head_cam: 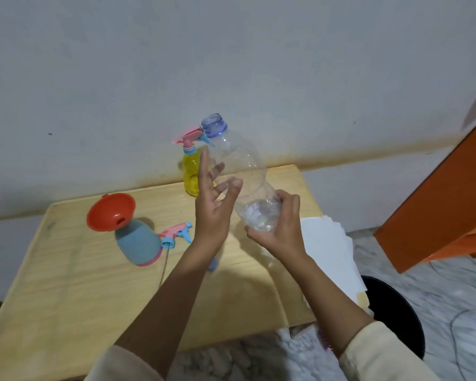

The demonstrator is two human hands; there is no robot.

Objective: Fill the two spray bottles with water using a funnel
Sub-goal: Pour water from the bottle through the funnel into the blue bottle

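Observation:
A large clear plastic bottle (242,171) with a bluish uncapped neck is held above the wooden table (74,284), neck tilted up and away. My right hand (278,224) grips its base. My left hand (215,204) is beside the bottle's middle, fingers spread and not gripping it. A yellow spray bottle (191,171) with a pink and blue trigger head stands at the table's far edge. A blue spray bottle body (138,240) stands at the left with an orange funnel (109,211) in its neck. Its pink and blue spray head (176,235) lies next to it.
White sheets of paper (330,248) lie on the table's right side. A dark round stool or bin (396,312) sits on the marble floor to the right. An orange furniture panel (437,202) stands at far right. The wall is close behind the table.

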